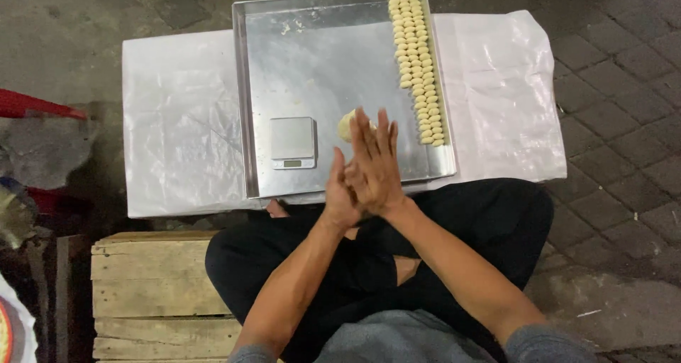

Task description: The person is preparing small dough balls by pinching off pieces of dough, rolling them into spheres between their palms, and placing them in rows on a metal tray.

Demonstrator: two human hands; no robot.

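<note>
A person sits cross-legged on the ground in black trousers, looking down at a big shiny metal tray (319,58). The tray lies on a white plastic sheet (177,136) spread over the stone floor.

The two hands are pressed together, palm to palm, above the near edge of the tray. The right hand (376,164) lies on top, with its fingers straight and a little spread, pointing toward the far edge. The left hand (339,193) is under it and mostly hidden, so only its thumb side shows. You cannot tell if a bit of dough is squeezed between the palms, because the hands cover that spot.

A pale lump of dough (345,124) sits on the tray, just past the fingertips of the right hand, near the middle of the tray. The fingers hide part of it.

Along the right edge of the tray lie small dough pieces (418,65) in neat rows, running from the far right corner down toward the near right corner. They are all about the same shape, little and oval.

A small silver kitchen scale (292,142) stands on the tray near its near left corner, to the left of the hands.

A wooden crate (152,292) is beside the person's left knee
</note>
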